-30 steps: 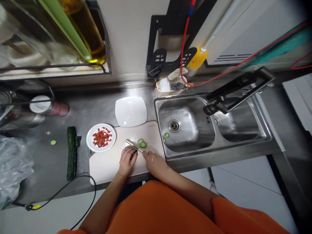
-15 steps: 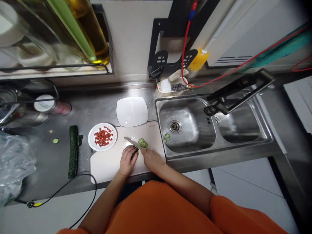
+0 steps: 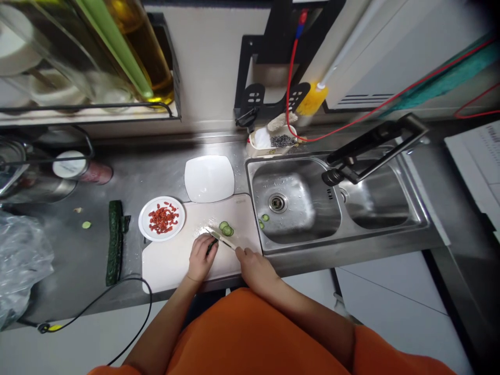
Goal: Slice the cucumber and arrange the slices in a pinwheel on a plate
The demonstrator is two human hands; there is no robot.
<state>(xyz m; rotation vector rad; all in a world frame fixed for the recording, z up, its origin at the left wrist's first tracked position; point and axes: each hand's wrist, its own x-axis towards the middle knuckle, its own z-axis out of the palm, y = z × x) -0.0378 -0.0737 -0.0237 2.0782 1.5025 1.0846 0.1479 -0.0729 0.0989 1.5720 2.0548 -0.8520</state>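
Observation:
On the white cutting board (image 3: 167,265), my left hand (image 3: 202,256) is closed over a piece of cucumber (image 3: 212,246), mostly covered by the fingers. My right hand (image 3: 255,268) grips a kitchen knife (image 3: 222,238) by its handle, the blade slanting up and left beside the left fingertips. Several cucumber slices (image 3: 226,228) lie just beyond the blade. A white plate of small red berries (image 3: 163,219) overlaps the board's upper left corner. An empty white square dish (image 3: 209,178) sits behind the board.
To the left lie a whole cucumber (image 3: 114,242), a cucumber end (image 3: 86,225) and a clear plastic bag (image 3: 23,265). A black cable (image 3: 146,291) loops near the board. At right, the sink (image 3: 300,198) has a black faucet (image 3: 363,151) and stray cucumber slices (image 3: 263,221).
My right hand has moved right and slightly down, drawing the knife back with it. My left hand stays on the cucumber piece. The whole view has shifted slightly.

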